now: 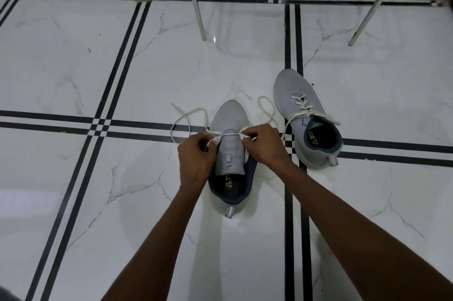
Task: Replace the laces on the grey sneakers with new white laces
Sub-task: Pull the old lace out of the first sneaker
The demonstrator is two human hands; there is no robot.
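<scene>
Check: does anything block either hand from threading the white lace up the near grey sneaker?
Nothing visible does. The left hand and right hand already pinch the white lace at the near grey sneaker; its light grey tongue lies bare below.

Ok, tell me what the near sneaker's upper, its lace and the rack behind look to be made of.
Near sneaker: the upper looks like soft grey knit or woven fabric, matte, with no shine or creases. Lace: flat white woven cord, probably cotton or polyester; it lies limp in loops. Rack: bright tubular metal, likely chrome-plated or stainless steel, judging by its mirror-like glints.
</scene>
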